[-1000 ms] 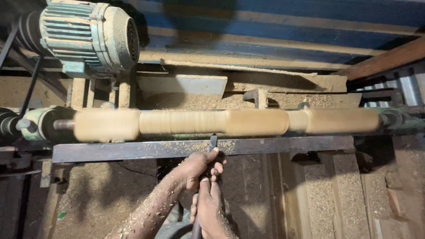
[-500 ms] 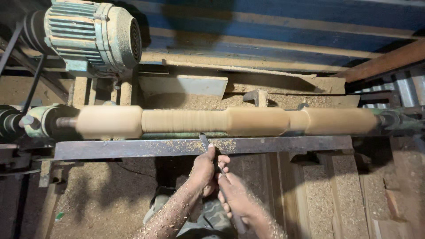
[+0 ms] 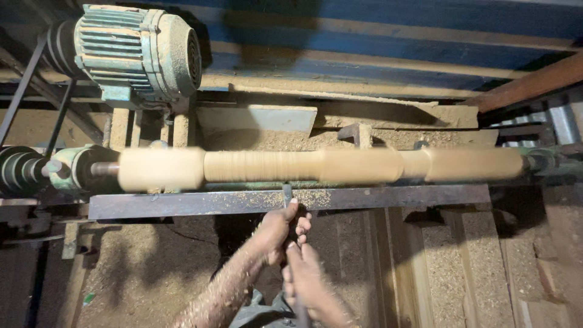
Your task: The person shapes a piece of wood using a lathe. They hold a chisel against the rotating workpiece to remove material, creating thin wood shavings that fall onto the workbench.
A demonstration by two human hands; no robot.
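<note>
While the long wooden spindle (image 3: 322,165) lies level across the head view, held between the drive end at the left and the support at the right, its surface is blurred in the way of something turning. Its long axis runs left to right, parallel to the flat steel tool rest (image 3: 388,197) just below it, and its thicker squared section sits toward the left end.

The chisel (image 3: 287,195) crosses the tool rest near its middle, its long axis running from the person up and away, the tip pointing at the underside of the narrower middle section of the spindle. It lies on the rest, judging by the setup, so that the bar takes the load of the cut.

The left hand (image 3: 280,229) sits close behind the rest, fingers wrapped tight around the blade to steady it. The right hand (image 3: 311,280) is further back and lower, its fingers closed round the handle, most of which is hidden.

Sawdust coats the left forearm, the rest and the lathe bed (image 3: 388,130) behind. A green electric motor (image 3: 136,51) sits at upper left, above a stepped pulley (image 3: 21,170).
</note>
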